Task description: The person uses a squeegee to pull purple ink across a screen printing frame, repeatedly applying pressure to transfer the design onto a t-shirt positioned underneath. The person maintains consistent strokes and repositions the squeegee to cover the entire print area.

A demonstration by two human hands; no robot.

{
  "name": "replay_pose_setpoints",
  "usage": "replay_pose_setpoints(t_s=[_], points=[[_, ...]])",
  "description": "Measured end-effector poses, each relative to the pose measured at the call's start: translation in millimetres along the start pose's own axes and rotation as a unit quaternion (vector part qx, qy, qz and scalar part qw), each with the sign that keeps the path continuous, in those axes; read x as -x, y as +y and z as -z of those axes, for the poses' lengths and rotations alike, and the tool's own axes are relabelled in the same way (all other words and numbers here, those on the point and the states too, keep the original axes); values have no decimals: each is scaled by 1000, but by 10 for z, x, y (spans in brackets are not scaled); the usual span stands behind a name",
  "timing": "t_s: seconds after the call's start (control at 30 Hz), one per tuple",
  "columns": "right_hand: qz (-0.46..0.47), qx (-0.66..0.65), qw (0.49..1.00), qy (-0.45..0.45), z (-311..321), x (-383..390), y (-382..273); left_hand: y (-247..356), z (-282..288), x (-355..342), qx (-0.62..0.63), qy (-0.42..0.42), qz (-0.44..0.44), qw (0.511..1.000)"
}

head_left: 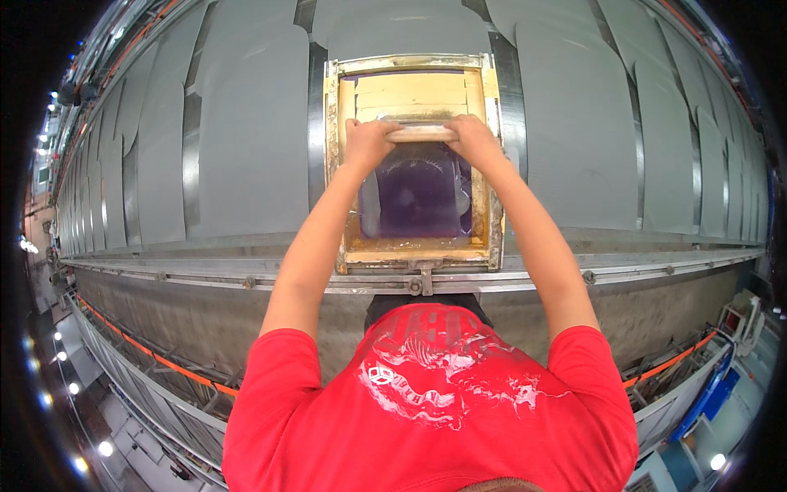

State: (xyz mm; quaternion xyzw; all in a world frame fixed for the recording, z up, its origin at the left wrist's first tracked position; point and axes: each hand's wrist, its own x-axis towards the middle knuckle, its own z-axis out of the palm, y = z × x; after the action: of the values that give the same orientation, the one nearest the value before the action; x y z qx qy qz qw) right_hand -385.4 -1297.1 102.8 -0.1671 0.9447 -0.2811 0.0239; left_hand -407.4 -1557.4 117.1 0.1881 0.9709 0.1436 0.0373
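Note:
Both my hands grip a long pale squeegee (pixel 421 134) that lies crosswise inside a screen printing frame (pixel 331 164). My left hand (pixel 369 146) is closed round its left end, and my right hand (pixel 474 141) round its right end. On the near side of the squeegee shows the dark purple mesh (pixel 414 197) of the screen, with wet-looking smears. Yellowish tape or coating covers the far part and the borders. Whatever edge the squeegee has underneath is hidden.
Grey fabric panels (pixel 254 115) lie side by side along a long table, with metal strips between them. A metal rail (pixel 213 275) with bolts runs along the near edge, and a bracket (pixel 425 281) on the frame meets it. Orange-edged tables stand behind me.

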Motion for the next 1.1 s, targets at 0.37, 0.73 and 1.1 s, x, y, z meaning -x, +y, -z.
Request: replay_pose_setpoints(t_s=[0.37, 0.73, 1.1], points=[[-9, -78, 997, -3, -330, 1186, -396, 267, -230, 1259, 22, 22, -20, 999], [-24, -62, 996, 61, -341, 646, -164, 116, -230, 551, -2, 11, -2, 1000], [12, -59, 993, 99, -247, 605, -99, 126, -130, 484, -15, 26, -4, 1000]])
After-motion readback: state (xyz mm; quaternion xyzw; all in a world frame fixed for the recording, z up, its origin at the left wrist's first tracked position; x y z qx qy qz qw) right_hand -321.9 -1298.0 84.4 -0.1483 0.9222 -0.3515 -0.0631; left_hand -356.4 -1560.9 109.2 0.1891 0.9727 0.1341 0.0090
